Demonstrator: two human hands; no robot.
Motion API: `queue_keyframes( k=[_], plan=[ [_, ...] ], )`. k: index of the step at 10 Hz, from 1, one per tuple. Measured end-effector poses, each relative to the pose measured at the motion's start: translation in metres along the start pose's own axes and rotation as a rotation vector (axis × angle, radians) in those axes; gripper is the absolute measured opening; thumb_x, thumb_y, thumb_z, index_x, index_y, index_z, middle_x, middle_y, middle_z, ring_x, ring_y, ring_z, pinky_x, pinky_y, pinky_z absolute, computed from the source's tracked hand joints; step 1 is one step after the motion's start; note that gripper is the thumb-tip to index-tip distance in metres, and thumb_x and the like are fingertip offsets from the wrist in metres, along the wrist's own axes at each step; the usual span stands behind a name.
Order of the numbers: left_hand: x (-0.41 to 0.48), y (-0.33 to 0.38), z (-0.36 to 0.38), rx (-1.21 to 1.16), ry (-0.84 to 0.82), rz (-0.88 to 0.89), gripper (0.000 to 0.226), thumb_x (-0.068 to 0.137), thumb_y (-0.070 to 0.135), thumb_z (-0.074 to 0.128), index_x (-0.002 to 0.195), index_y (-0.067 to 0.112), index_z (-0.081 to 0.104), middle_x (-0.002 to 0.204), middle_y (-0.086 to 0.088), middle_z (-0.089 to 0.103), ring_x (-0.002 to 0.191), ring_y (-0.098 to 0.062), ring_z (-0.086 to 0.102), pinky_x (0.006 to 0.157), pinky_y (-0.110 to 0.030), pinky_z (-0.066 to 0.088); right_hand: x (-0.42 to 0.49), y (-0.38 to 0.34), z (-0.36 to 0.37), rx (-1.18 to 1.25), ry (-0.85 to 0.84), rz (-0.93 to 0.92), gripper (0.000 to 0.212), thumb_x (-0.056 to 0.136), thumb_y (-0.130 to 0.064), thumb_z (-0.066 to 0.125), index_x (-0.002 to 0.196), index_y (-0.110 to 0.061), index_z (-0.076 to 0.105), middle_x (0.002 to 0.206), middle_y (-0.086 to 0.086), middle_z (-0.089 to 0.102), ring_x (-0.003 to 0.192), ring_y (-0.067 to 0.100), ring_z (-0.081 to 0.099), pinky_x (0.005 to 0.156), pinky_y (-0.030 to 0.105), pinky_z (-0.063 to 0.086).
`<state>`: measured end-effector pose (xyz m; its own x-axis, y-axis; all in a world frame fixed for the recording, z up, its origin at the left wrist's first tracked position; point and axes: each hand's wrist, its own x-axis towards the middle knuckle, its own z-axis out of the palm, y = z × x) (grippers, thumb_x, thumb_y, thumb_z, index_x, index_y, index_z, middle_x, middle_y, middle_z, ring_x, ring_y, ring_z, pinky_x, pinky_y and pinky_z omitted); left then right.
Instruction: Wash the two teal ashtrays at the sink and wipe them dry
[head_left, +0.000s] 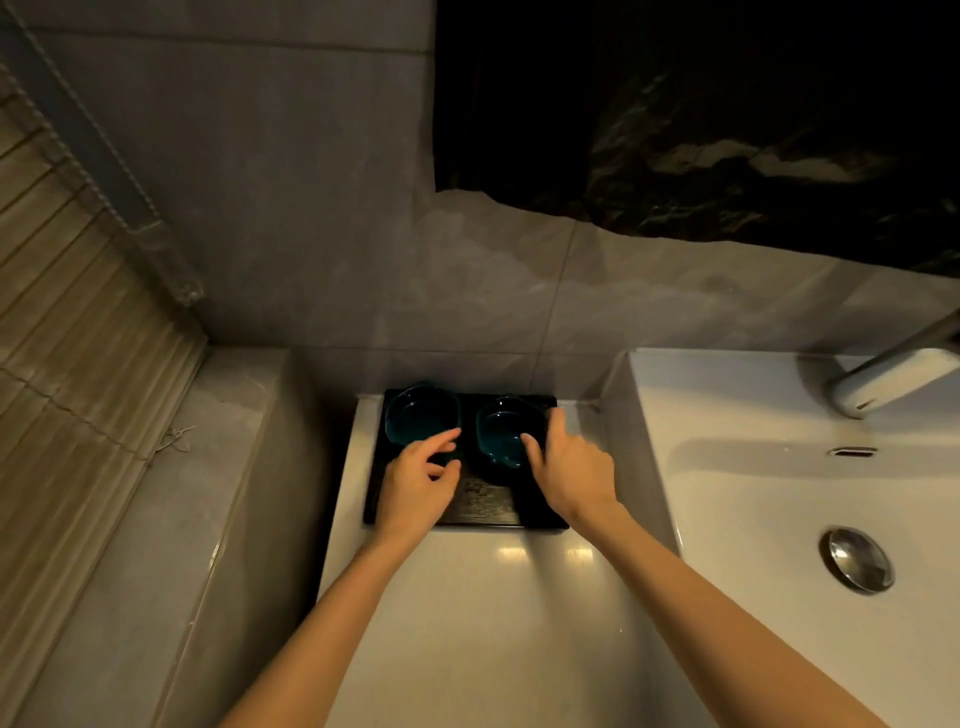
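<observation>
Glossy white countertop (467, 623): both bare forearms are being held out across it, toward the back.
Left hand (415, 478): it is being held loosely curled and empty, with the forefinger pointed at the left bowl; whether it touches cannot be told.
Right hand (569, 467): it is being held spread, grasping nothing yet, with the thumb at the near rim of the right bowl and the forefinger past its right side.
Flat black rectangular tray (488, 512): both ashtrays are being borne on its far half, side by side and apart.
Left teal ashtray (422, 420), round and glossy: it is sitting upright, not yet lifted.
Right teal ashtray (501, 431), its twin: it is being straddled by thumb and forefinger.
Pick-up, as judged: each rim is best being pinched firmly, thumb inside, one bowl per hand; glossy walls are likely slippery.
White ceramic sink basin (779, 493): it is lying just right of the tray; the bowls are best being carried low across.
Chrome tap (893, 379): no running water is being seen.
</observation>
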<state>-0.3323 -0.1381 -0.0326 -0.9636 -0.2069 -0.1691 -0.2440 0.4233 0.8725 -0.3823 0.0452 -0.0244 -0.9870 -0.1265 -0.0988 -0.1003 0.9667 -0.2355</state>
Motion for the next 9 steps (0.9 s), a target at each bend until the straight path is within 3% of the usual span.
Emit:
queue_keyframes(
  k=[1, 2, 3, 5, 7, 8, 9],
  plan=[
    [0.003, -0.012, -0.02, 0.238, 0.122, 0.098, 0.042, 0.084, 0.025, 0.069, 0.125, 0.027, 0.06, 0.118, 0.006, 0.056, 0.077, -0.007, 0.059, 0.066, -0.015, 0.046, -0.014, -0.001, 0.006, -0.02, -0.079, -0.193, 0.038, 0.098, -0.049, 0.038, 0.126, -0.024, 0.039, 0.091, 0.004, 0.069, 0.084, 0.027, 0.065, 0.059, 0.032, 0.043],
    [0.009, -0.016, -0.029, 0.396, 0.087, 0.097, 0.046, 0.082, 0.037, 0.069, 0.126, 0.031, 0.059, 0.121, 0.011, 0.054, 0.077, -0.006, 0.056, 0.065, -0.015, 0.042, -0.018, 0.0, 0.019, 0.034, -0.115, -0.208, 0.035, 0.096, -0.047, 0.046, 0.126, -0.029, 0.044, 0.097, -0.002, 0.071, 0.091, 0.022, 0.065, 0.065, 0.031, 0.047],
    [0.014, -0.015, -0.029, 0.455, 0.096, 0.109, 0.036, 0.083, 0.04, 0.068, 0.118, 0.033, 0.064, 0.116, 0.011, 0.058, 0.08, -0.005, 0.056, 0.063, -0.017, 0.042, -0.014, -0.002, 0.025, 0.084, -0.034, -0.161, 0.03, 0.098, -0.042, 0.044, 0.122, -0.027, 0.052, 0.099, 0.0, 0.071, 0.093, 0.024, 0.064, 0.067, 0.031, 0.046],
    [0.02, -0.015, -0.025, 0.462, 0.154, 0.117, 0.019, 0.084, 0.036, 0.068, 0.102, 0.031, 0.073, 0.106, 0.01, 0.066, 0.088, -0.007, 0.059, 0.064, -0.017, 0.04, -0.01, -0.01, 0.024, 0.102, 0.005, -0.142, 0.033, 0.1, -0.038, 0.043, 0.126, -0.022, 0.055, 0.105, 0.006, 0.069, 0.098, 0.025, 0.062, 0.071, 0.032, 0.046],
    [0.022, -0.013, -0.025, 0.47, 0.154, 0.109, 0.018, 0.084, 0.035, 0.068, 0.1, 0.031, 0.074, 0.104, 0.011, 0.068, 0.087, -0.008, 0.06, 0.067, -0.021, 0.045, -0.002, -0.009, 0.024, 0.102, -0.004, -0.131, 0.032, 0.099, -0.035, 0.045, 0.124, -0.02, 0.056, 0.107, 0.008, 0.067, 0.1, 0.026, 0.06, 0.074, 0.033, 0.046],
    [0.021, -0.011, -0.025, 0.486, 0.15, 0.097, 0.02, 0.084, 0.035, 0.068, 0.103, 0.031, 0.072, 0.107, 0.009, 0.067, 0.088, -0.009, 0.06, 0.067, -0.022, 0.047, -0.003, -0.013, 0.02, 0.098, -0.026, -0.107, 0.031, 0.1, -0.035, 0.044, 0.124, -0.019, 0.055, 0.106, 0.009, 0.067, 0.099, 0.027, 0.061, 0.072, 0.034, 0.047],
    [0.018, -0.006, -0.027, 0.512, 0.144, 0.099, 0.036, 0.085, 0.037, 0.067, 0.12, 0.032, 0.063, 0.123, 0.007, 0.06, 0.101, -0.012, 0.059, 0.075, -0.026, 0.049, -0.001, -0.011, 0.017, 0.065, -0.063, -0.117, 0.036, 0.098, -0.041, 0.044, 0.128, -0.022, 0.049, 0.1, 0.006, 0.069, 0.096, 0.027, 0.062, 0.071, 0.035, 0.051]
  ],
)
